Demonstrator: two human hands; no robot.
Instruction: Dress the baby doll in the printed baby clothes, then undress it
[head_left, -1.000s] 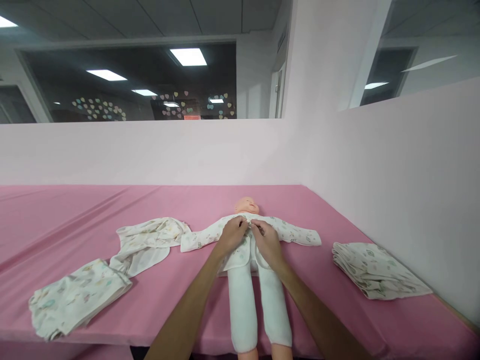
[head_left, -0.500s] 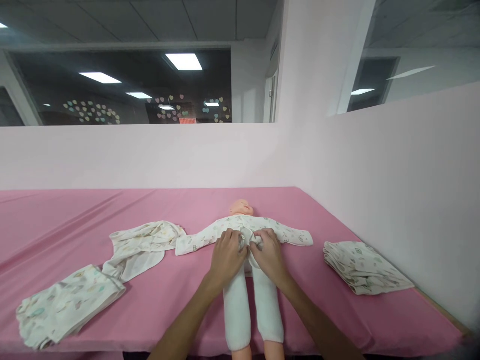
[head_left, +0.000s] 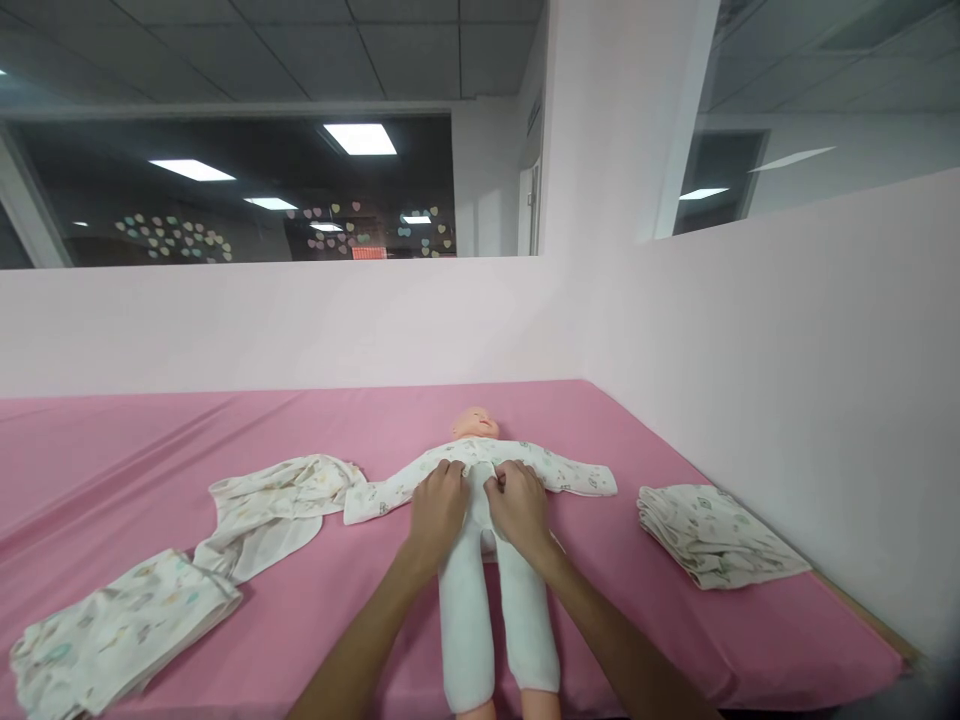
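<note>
1. Doll: The doll [head_left: 477, 424] lies on its back on the desk [head_left: 262, 430], which has a pink cover. Its head points toward the far wall [head_left: 300, 330] and its legs extend toward the near edge. Both arms are spread sideways.
2. Clothing: The doll wears a long-sleeved printed top [head_left: 577, 477] and white trousers [head_left: 466, 630]. The lower ends of its legs show below the trouser hems.
3. Left hand: The left hand [head_left: 439, 505] is mostly closed, palm down, with curled fingers gripping fabric at the front of the printed top. The exact fold is hidden by the fingers.
4. Right hand: The right hand [head_left: 523, 505] is closed, with thumb and fingertips pinched on fabric at the front of the same top. The two hands are slightly apart, with white fabric visible between them.
5. Left side of desk: A crumpled printed garment [head_left: 274, 500] lies at the end of one sleeve of the top. A folded printed cloth [head_left: 124, 625] adjoins it, nearer the front edge.
6. Right side of desk: A folded printed bundle [head_left: 716, 535] lies apart from the doll, near the side wall [head_left: 787, 350].
7. Background: Heart-shaped stickers [head_left: 176, 237] and bright light panels [head_left: 360, 139] are visible through the window above the far wall.
</note>
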